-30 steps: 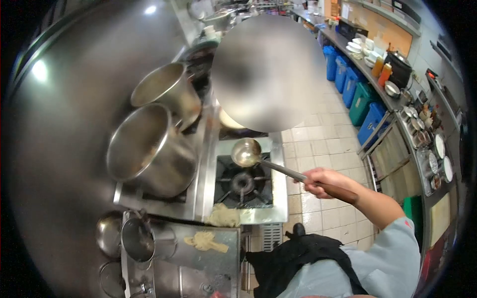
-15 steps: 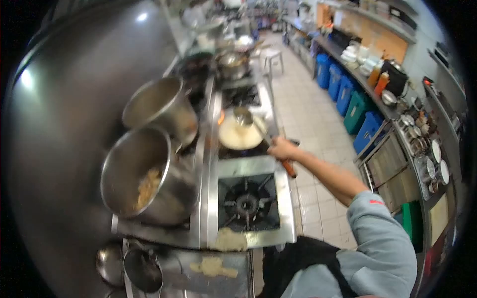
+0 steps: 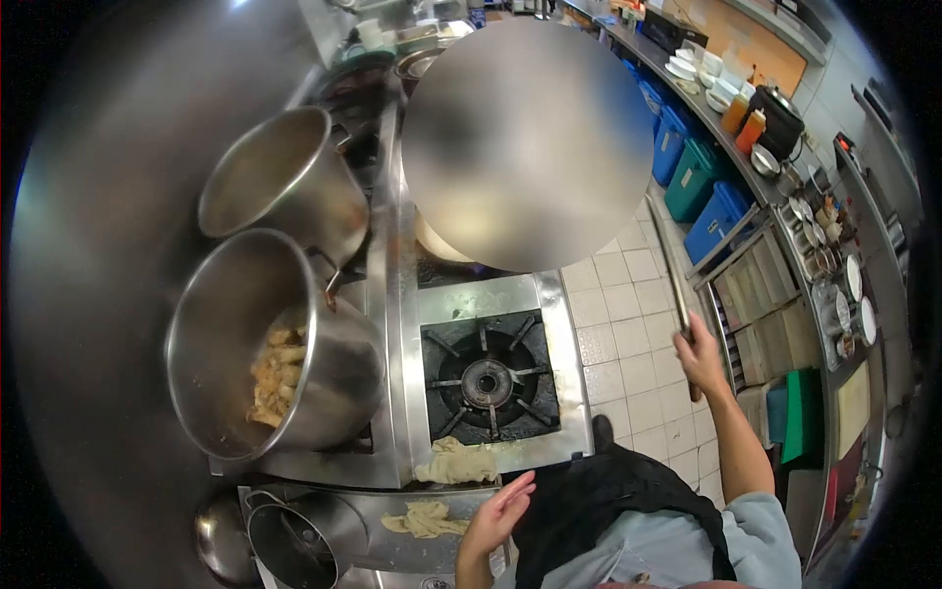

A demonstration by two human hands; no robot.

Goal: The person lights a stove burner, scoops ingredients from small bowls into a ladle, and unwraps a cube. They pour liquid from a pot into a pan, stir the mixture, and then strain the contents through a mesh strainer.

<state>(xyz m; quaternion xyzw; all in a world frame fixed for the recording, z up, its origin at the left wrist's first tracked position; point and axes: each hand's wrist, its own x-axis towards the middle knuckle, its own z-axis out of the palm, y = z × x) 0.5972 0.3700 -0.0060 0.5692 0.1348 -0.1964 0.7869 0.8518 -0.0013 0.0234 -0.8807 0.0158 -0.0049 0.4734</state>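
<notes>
My right hand (image 3: 699, 355) is wrapped round the handle of a long ladle (image 3: 671, 263), held out over the floor to the right of the stove. The ladle's far end reaches a large blurred patch, so its bowl is hidden. My left hand (image 3: 500, 512) hangs open with outstretched fingers, holding nothing, close to the stove's front edge. Nearest to it are a folded cloth (image 3: 457, 461) on that edge and a second crumpled cloth (image 3: 426, 518) on the metal counter. Behind the front burner (image 3: 487, 383), only a sliver of a pan with pale contents (image 3: 438, 241) shows.
Two big steel pots stand at the left; the nearer pot (image 3: 339, 383) holds browned pieces of food, the farther pot (image 3: 334, 201) stands behind it. A smaller pot (image 3: 267, 535) sits front left. Blue bins (image 3: 721, 221) and a shelf with bowls line the right.
My right hand has swung right and back with the ladle, away from the pan. My left hand has come into view at the bottom. A blurred patch now covers the back burners.
</notes>
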